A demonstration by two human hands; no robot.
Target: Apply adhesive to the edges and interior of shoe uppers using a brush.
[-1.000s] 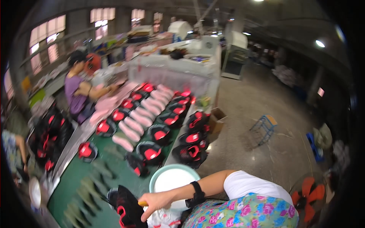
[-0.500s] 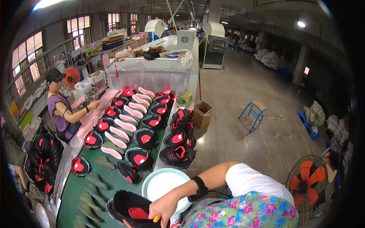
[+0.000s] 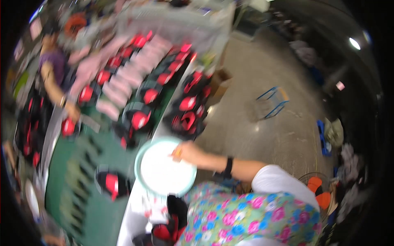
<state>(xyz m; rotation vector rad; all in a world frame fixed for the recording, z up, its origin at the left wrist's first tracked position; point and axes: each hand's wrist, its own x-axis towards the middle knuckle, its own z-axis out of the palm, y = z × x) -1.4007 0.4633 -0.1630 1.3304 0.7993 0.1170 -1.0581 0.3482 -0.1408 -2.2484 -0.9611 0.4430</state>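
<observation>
My right hand (image 3: 186, 152) is closed around a small yellow-handled tool (image 3: 177, 152), whose far end cannot be made out. It is over the pale green basin (image 3: 140, 180) of white liquid, near the basin's right rim. My left hand is out of sight. A black and red shoe upper (image 3: 177, 210) stands close against my flowered apron at the lower edge, beside more black and red pieces (image 3: 162, 233). Left of the basin, another shoe upper (image 3: 112, 185) lies on the green work surface (image 3: 123, 158). The whole picture is smeared by motion.
Rows of shoe uppers (image 3: 150, 96) and pink insoles (image 3: 119, 88) cover the far surface. Finished-looking shoes (image 3: 186, 121) line its right edge. A co-worker's arm (image 3: 53, 88) reaches over from the left. A blue stool (image 3: 273, 102) and orange-bladed fan (image 3: 322, 200) stand to the right.
My right hand has left the shoe upper and moved over the basin with the yellow-handled tool. The view has tilted down. The co-worker's arm now stretches toward the near uppers.
</observation>
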